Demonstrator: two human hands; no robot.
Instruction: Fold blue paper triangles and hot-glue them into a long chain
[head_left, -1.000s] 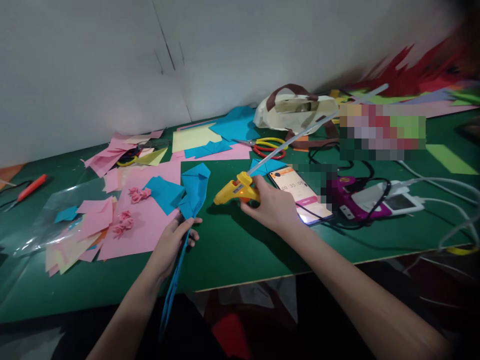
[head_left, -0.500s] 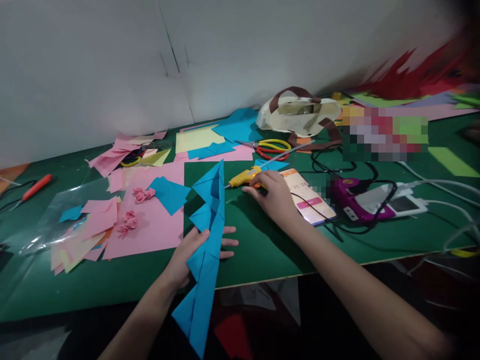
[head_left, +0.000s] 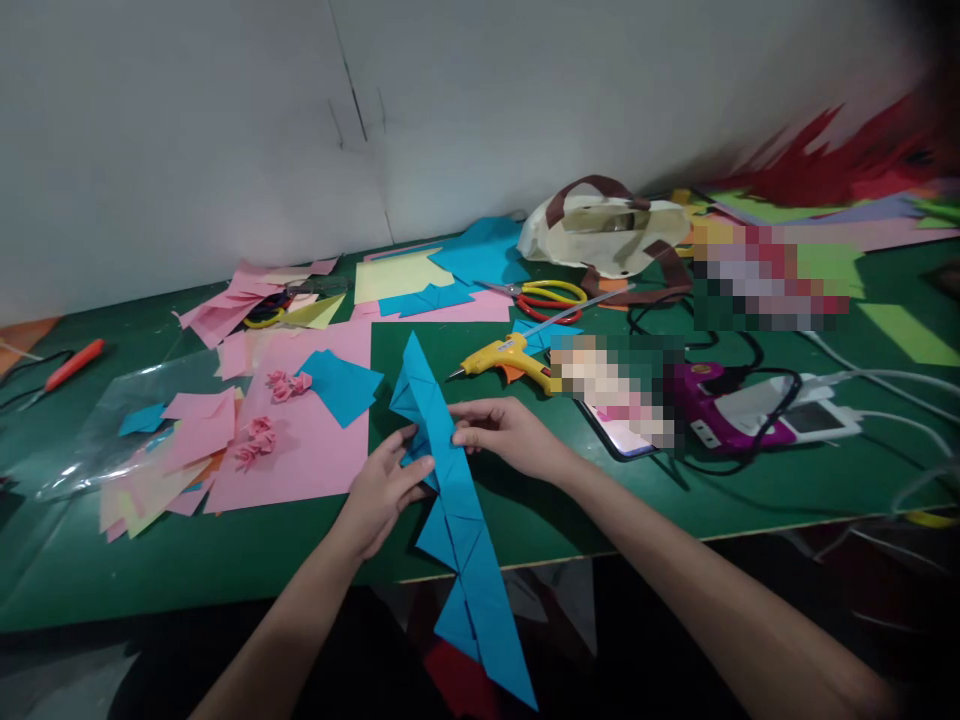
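Note:
A long folded blue paper strip (head_left: 469, 520) with triangular points along its left side slants down over the table's front edge. My left hand (head_left: 382, 490) grips its left side near the upper part, thumb on top. On the strip's right edge, the fingers of my right hand (head_left: 502, 435) are closed in a pinch. Just beyond my right hand lies a yellow glue gun (head_left: 499, 358) with its nozzle pointing left. Pink paper flowers (head_left: 259, 440) rest on a pink sheet (head_left: 322, 470) to the left, beside a folded blue piece (head_left: 341, 385).
A phone (head_left: 626, 430), a purple power strip (head_left: 701, 405) and cables lie right. Behind are red-and-yellow scissors (head_left: 551, 298) and a cream bag (head_left: 600, 235) with brown handles. Paper scraps (head_left: 199, 425), a plastic bag (head_left: 94, 450) and an orange-handled tool (head_left: 75, 364) are left.
My right hand has left the glue gun and moved to the blue strip, pinching its edge. The strip has turned, its lower end swinging right, and my left hand has shifted its hold.

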